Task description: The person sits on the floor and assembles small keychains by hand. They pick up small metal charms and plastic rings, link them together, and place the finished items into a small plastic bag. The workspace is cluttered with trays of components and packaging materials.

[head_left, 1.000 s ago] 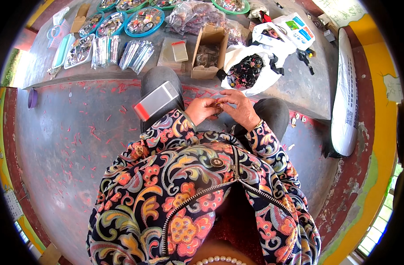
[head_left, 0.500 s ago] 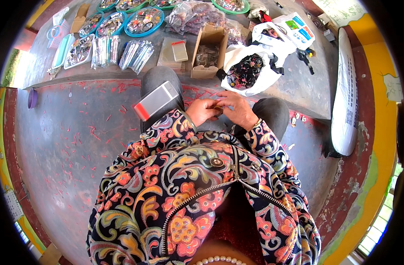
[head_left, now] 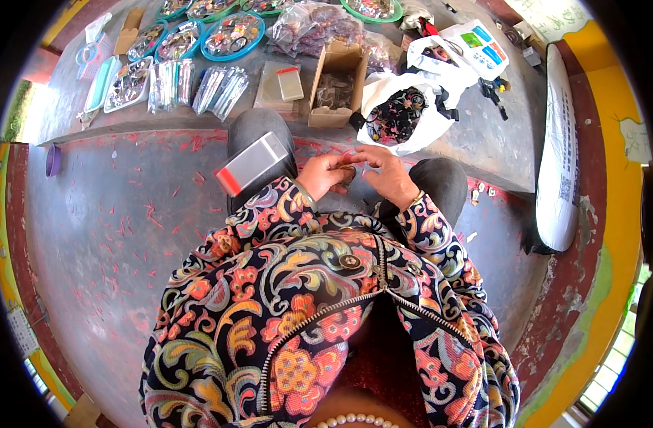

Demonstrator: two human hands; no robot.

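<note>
My left hand [head_left: 321, 177] and my right hand [head_left: 387, 175] meet in front of my lap, between my knees. The left fingers are curled around a small brownish thing [head_left: 348, 173], too small and too hidden to name. With thumb and forefinger bent together, my right hand reaches to the left fingertips; anything pinched there is too small to see. On my left thigh lies a stack of clear plastic bags [head_left: 252, 164] with a red band at one end. Beyond my right hand stands a white plastic bag [head_left: 428, 132] full of black corded pieces with coloured bits.
A cardboard box [head_left: 328, 118] and clear bags with a red-edged packet [head_left: 291, 84] sit on the raised ledge. Bundles of wrapped pens [head_left: 221, 91], a white basket [head_left: 127, 105] and blue trays [head_left: 256, 44] of trinkets stand leftward. Red scraps litter the floor [head_left: 112, 235].
My hands have drawn slightly apart at the palms, so more of the small brownish thing shows between them. The stack of bags on my thigh has stayed put.
</note>
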